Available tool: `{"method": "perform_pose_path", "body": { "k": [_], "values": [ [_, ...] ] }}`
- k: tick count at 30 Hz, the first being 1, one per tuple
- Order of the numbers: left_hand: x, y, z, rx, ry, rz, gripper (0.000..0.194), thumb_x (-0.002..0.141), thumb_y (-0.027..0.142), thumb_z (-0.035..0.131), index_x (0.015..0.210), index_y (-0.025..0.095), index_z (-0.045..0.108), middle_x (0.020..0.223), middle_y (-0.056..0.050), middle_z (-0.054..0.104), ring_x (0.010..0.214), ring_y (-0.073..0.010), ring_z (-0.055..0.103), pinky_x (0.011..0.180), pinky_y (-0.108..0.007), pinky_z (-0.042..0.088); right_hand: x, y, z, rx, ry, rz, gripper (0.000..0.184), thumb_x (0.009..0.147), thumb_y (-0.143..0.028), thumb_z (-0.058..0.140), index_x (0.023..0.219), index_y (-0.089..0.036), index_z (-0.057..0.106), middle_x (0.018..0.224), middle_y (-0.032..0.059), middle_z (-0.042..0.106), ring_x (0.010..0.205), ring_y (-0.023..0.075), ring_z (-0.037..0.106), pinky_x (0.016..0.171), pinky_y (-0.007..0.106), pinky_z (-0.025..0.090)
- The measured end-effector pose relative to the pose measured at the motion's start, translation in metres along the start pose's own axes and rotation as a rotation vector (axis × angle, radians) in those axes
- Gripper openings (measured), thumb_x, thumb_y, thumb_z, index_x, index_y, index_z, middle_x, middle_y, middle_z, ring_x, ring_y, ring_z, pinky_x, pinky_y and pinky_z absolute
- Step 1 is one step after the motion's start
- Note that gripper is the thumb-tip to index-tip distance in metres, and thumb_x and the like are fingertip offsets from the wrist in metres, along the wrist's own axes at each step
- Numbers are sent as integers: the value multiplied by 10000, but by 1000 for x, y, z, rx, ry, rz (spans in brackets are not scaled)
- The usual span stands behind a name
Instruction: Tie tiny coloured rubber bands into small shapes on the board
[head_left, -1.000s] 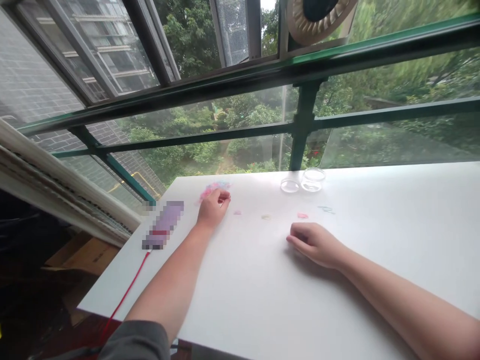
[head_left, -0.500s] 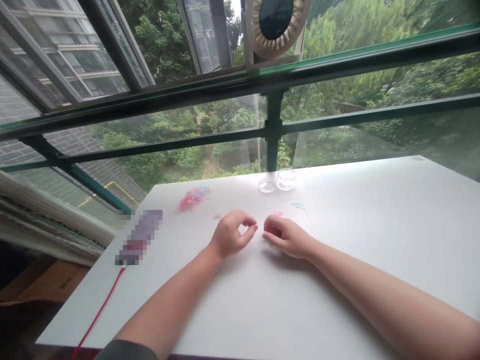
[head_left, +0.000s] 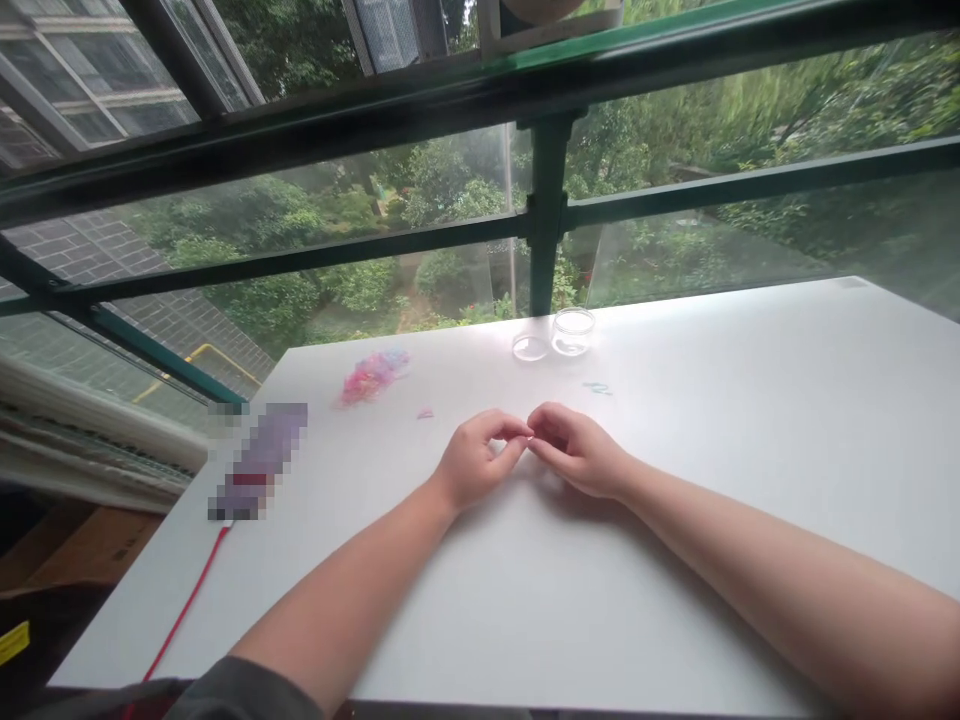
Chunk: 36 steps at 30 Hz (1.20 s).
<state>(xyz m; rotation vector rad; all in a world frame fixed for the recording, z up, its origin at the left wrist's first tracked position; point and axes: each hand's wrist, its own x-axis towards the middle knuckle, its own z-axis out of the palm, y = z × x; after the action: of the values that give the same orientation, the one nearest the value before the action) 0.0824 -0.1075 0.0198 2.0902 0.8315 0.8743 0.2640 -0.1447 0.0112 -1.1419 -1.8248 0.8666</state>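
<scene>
My left hand [head_left: 476, 462] and my right hand [head_left: 574, 450] meet fingertip to fingertip at the middle of the white table [head_left: 675, 560]. Both are closed in a pinch. What they pinch is too small to make out. A heap of small pink and blue elastic bands [head_left: 371, 372] lies to the far left of my hands. One loose pink band [head_left: 425, 412] sits between the heap and my left hand. A light green band [head_left: 598, 387] lies beyond my right hand.
A small clear jar [head_left: 573, 331] and its lid [head_left: 530, 347] stand at the table's far edge by the green window frame [head_left: 549, 230]. A blurred purple object [head_left: 259, 460] with a red cord [head_left: 184, 610] lies at the left edge.
My left hand left the heap of bands and came right to the table's middle. Its fingertips now touch those of my right hand. The view tilted down.
</scene>
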Motion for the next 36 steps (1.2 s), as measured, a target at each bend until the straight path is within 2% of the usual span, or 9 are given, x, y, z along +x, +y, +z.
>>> {"method": "perform_pose_path", "body": {
  "k": [8, 16, 20, 36],
  "values": [
    [-2, 0, -2, -23, -42, -24, 81, 789, 250, 586, 834, 183, 589, 839, -40, 666, 783, -146, 627, 765, -273, 502, -1, -3, -3, -41, -70, 29, 63, 836, -218, 491, 780, -192, 506, 603, -35, 446, 550, 109, 390, 522, 246, 331],
    [-5, -5, -4, -52, -69, -57, 99, 772, 216, 586, 864, 189, 609, 867, -55, 664, 804, -161, 624, 788, -302, 505, -1, -2, -3, -21, -43, 15, 55, 814, -194, 493, 760, -197, 499, 602, -35, 450, 561, 114, 405, 548, 254, 341],
    [-5, -9, -6, -88, -80, -77, 96, 783, 224, 587, 869, 192, 614, 882, -54, 662, 809, -156, 627, 766, -285, 508, -1, -3, -3, -19, -36, -11, 69, 801, -159, 485, 742, -196, 490, 581, -49, 414, 538, 100, 368, 539, 246, 323],
    [-6, -11, -8, -128, -98, -33, 73, 774, 198, 601, 842, 174, 611, 855, -58, 654, 809, -148, 614, 790, -283, 502, -1, -3, -3, -22, -68, -15, 76, 778, -136, 505, 731, -195, 492, 550, -59, 398, 498, 89, 361, 492, 231, 295]
  ]
}}
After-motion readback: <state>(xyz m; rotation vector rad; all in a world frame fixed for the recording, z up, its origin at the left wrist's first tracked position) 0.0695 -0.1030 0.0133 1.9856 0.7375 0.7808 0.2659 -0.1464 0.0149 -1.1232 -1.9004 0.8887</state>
